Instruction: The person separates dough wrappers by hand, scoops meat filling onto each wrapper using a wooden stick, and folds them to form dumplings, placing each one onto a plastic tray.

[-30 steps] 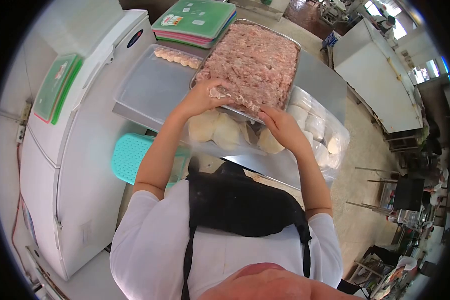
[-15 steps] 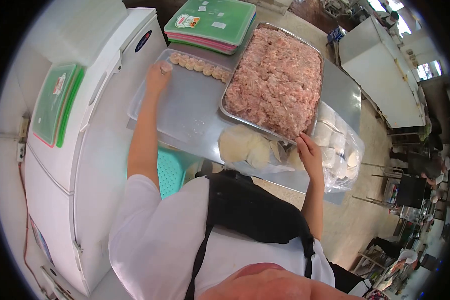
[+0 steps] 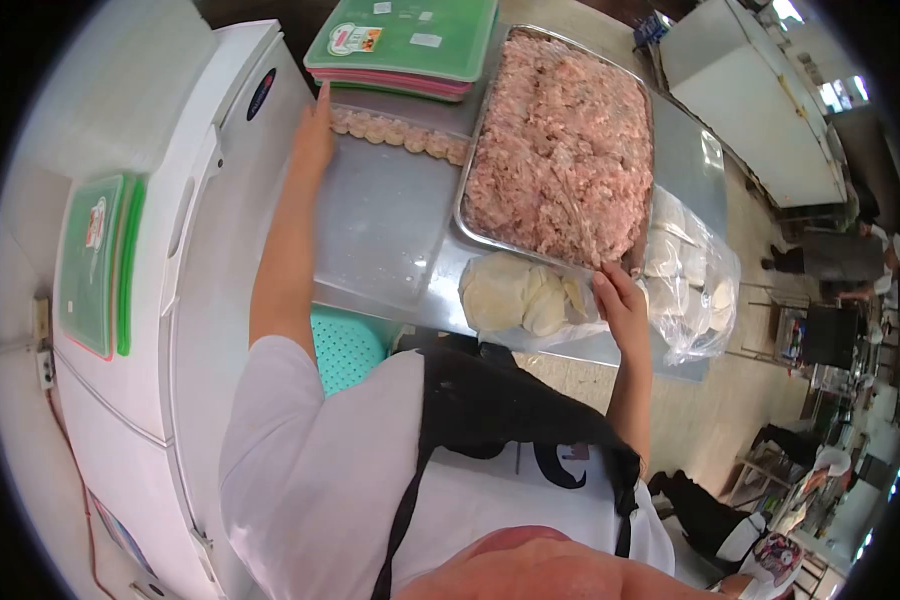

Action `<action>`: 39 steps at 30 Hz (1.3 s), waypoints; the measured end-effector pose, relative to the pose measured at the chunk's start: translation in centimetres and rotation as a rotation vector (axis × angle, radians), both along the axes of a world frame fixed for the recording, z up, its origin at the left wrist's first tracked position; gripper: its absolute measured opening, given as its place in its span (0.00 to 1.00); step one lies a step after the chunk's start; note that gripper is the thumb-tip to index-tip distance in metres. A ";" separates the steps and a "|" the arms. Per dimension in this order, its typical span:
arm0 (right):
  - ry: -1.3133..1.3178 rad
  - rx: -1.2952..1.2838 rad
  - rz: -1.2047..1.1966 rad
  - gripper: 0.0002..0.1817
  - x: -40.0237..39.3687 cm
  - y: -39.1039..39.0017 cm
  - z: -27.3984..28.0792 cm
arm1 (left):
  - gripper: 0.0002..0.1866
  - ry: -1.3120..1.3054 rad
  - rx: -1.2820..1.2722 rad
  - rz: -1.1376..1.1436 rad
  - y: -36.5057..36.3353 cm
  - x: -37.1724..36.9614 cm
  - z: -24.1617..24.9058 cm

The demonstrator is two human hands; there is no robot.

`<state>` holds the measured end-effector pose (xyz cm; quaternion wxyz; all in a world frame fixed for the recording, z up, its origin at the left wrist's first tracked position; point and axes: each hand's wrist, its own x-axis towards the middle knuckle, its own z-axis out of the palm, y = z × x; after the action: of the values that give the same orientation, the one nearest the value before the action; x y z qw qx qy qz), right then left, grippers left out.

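My left hand (image 3: 315, 137) is at the far left edge of a clear plastic tray (image 3: 375, 210), fingers stretched out beside a row of small filled dumplings (image 3: 400, 134). Nothing shows in that hand. To the right stands a deep metal pan (image 3: 462, 200) heaped with pinkish minced meat (image 3: 562, 150). At the pan's near corner, my right hand (image 3: 620, 298) is closed in a pinch; what it grips is too small to make out. Round dough wrappers (image 3: 515, 297) lie spread just left of that hand.
Stacked trays with green lids (image 3: 400, 40) stand behind the row. Bagged white dough wrappers (image 3: 685, 275) lie at the right. A white freezer (image 3: 220, 250) borders the left side, and a turquoise basket (image 3: 345, 350) is below the table edge. Other people are far right.
My left hand has gone from closed fingers at the row's left end to stretched fingers at the tray edge. My right hand stays by the pan corner. The view has shifted slightly.
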<state>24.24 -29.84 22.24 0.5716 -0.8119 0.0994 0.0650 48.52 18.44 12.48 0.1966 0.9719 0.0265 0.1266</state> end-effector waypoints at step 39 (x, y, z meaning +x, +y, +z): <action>-0.789 -1.260 0.740 0.16 4.3 -14.3 3.3 | 0.05 -0.175 0.076 -0.735 -38.7 -25.1 -0.2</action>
<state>28.51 -44.17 25.55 -0.0556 -0.9233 -0.3643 -0.1086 23.40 -20.24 12.27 0.1942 0.9087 -0.3456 0.1308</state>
